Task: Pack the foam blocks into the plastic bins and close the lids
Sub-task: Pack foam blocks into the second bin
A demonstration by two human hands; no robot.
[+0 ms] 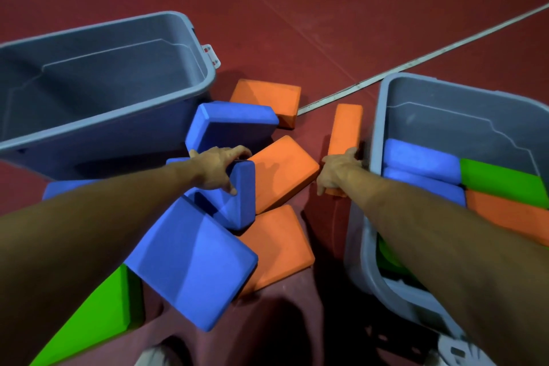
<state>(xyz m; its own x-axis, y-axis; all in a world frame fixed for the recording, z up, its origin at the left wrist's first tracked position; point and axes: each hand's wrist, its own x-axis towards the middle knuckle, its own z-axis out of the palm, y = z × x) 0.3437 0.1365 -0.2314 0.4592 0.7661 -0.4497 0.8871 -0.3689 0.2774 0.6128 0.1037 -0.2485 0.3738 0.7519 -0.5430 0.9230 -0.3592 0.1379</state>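
My left hand is clamped over the top edge of a blue block in the middle of the frame, thumb on one side, fingers curled over the other. That block stands on edge, long axis running from the centre down toward the lower middle. My right hand grips the near end of an orange block that's also up on its narrow side, long axis pointing straight toward the top of the frame, just beside the wall of the right bin.

Around the hands it's a loose pile on the red floor: another blue block leaning just above my left hand, a flat orange block between the hands, one more orange further up, an orange and a big blue lower down, and a green one at lower left.

The right bin already has blue, green and orange blocks lying in it. The left bin, upper left, is tilted with nothing visible inside. A white line crosses the floor diagonally.
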